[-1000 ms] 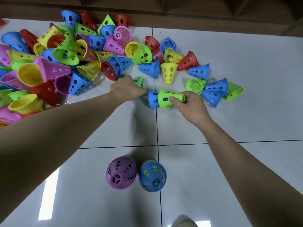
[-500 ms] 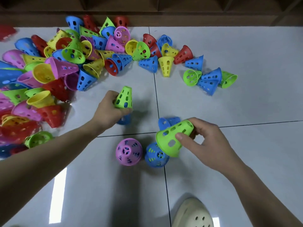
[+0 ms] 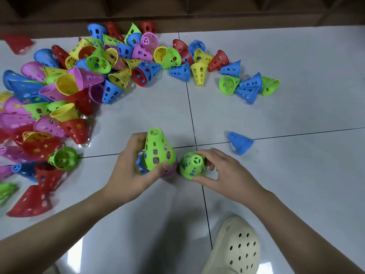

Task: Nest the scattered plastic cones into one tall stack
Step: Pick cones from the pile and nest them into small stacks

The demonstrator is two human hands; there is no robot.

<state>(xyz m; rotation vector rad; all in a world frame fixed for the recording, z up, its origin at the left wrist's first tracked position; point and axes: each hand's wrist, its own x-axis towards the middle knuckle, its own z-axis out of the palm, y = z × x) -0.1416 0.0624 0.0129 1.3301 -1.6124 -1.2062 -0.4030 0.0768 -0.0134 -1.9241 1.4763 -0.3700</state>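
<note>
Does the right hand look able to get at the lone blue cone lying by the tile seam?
Probably yes: the blue cone lies apart on bare floor beyond the right hand, nothing between.

— What takes up the ground here?

— Glossy white floor tiles (image 3: pixel 296 119), split by thin dark grout lines (image 3: pixel 190 107) that cross just above the cream clog (image 3: pixel 235 248). Pale patches of light reflect off the tiles to the clog's left.

— And the clog itself?

— A cream perforated clog, low in view, toe pointing up and slightly left, resting on the tiles (its round vent holes are plain to see). One grout line runs down to its toe.

— Anything beyond the tiles?

— Far above the clog, along the top edge, a dark brown wooden base (image 3: pixel 217 14) meets the floor; its detail is too dim to make out.
</note>
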